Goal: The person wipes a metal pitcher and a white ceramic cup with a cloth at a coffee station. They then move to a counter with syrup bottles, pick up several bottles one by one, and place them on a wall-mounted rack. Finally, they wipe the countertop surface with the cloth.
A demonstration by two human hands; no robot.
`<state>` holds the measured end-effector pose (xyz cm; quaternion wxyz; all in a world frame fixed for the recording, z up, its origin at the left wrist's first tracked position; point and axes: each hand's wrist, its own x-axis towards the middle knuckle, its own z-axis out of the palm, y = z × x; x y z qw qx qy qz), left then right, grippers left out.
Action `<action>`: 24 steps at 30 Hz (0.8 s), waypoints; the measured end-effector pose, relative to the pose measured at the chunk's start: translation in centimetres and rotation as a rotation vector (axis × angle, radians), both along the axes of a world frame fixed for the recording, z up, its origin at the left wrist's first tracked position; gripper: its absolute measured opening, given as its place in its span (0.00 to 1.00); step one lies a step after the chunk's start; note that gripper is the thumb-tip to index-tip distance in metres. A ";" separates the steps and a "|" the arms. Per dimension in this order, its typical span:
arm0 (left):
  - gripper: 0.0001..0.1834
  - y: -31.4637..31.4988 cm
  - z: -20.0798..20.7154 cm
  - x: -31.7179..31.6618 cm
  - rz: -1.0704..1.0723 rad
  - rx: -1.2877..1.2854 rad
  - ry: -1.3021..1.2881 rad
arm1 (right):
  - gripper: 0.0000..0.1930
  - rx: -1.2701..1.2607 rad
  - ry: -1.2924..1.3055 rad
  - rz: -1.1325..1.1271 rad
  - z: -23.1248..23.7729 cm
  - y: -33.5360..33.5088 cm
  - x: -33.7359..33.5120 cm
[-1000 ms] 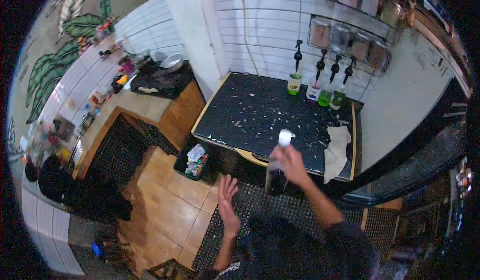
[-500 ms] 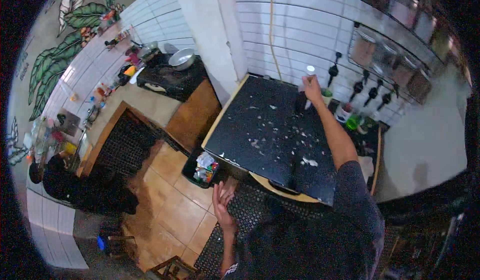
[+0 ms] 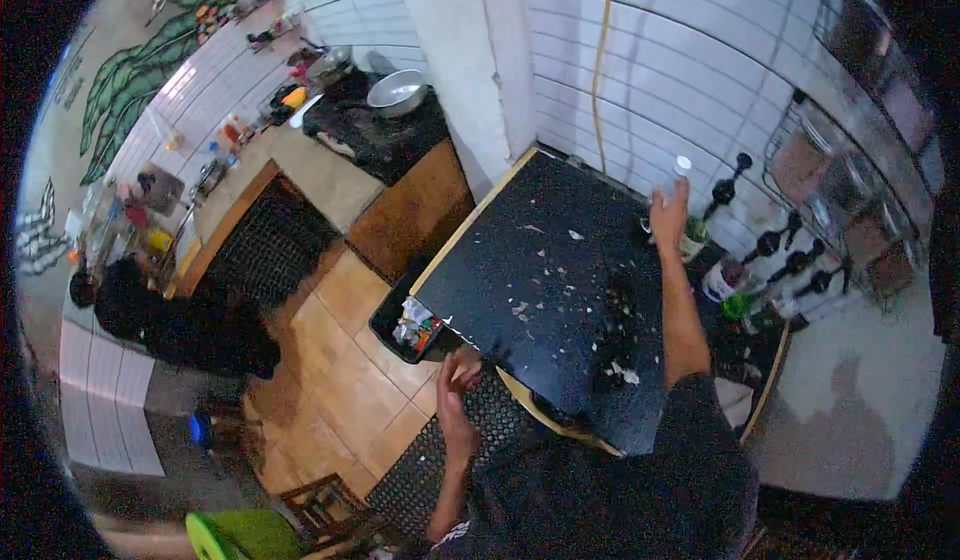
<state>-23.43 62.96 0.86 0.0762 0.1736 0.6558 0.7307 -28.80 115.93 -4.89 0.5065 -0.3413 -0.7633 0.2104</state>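
My right hand (image 3: 670, 222) is stretched over the far right of the black tabletop (image 3: 490, 250), near the tiled wall. Its fingers are closed round a bottle with a white cap (image 3: 683, 165); most of the bottle's body is hidden behind the hand. Pale crumbs and flakes lie scattered over the tabletop, with a larger whitish scrap (image 3: 625, 373) towards the near side. My left hand (image 3: 458, 405) hovers beside the table's near left corner, its fingers loosely bent and apart, holding nothing.
A black bin (image 3: 408, 335) with wrappers stands by the table's left corner. Cups, a green container (image 3: 736, 306) among them, line the right side below dark wall hooks. A metal bowl (image 3: 397, 93) sits on the stove. Another person (image 3: 185, 315) works at the left counter.
The view has turned, so the scene sits differently. My right hand has shifted nearer the wall-side cups with the bottle. My left hand's fingers are more bent than before.
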 end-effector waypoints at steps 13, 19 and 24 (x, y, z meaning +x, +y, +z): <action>0.31 -3.0 -2.3 4.4 0.290 -0.006 0.101 | 0.42 -0.028 -0.207 0.563 0.3 -33.3 -1.0; 0.30 -12.5 -2.4 13.7 0.884 -0.024 0.085 | 0.42 -0.083 -0.290 1.311 -2.1 -52.6 4.5; 0.32 -21.2 -2.4 27.6 1.400 0.061 0.161 | 0.39 0.123 -0.498 1.851 -2.6 -65.6 14.2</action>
